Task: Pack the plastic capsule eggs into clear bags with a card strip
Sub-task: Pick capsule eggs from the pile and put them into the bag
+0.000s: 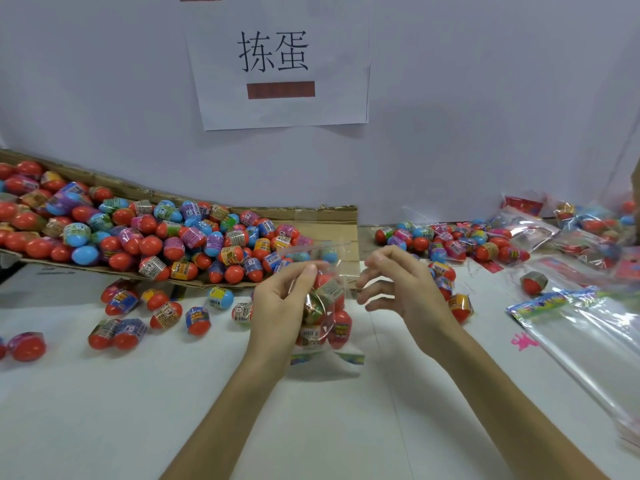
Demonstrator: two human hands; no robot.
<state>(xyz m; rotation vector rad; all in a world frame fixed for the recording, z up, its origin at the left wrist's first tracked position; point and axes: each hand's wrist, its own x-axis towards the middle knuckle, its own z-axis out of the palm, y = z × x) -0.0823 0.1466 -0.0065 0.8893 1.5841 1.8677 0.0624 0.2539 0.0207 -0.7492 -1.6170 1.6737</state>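
Cardboard tray (343, 233), upper left: heaped capsule eggs (156, 237). Left hand (280, 306), centre: fingers (304, 277) curled round the clear bag (332, 327), gripping its left side. Bag's bottom is on the tabletop (311, 427), red eggs inside, colourful card strip (353, 359) at its base. Right hand (401, 289): fingers half-curled and spread at the bag's mouth; can't tell if they touch the film. Empty bags (588, 341) at right.
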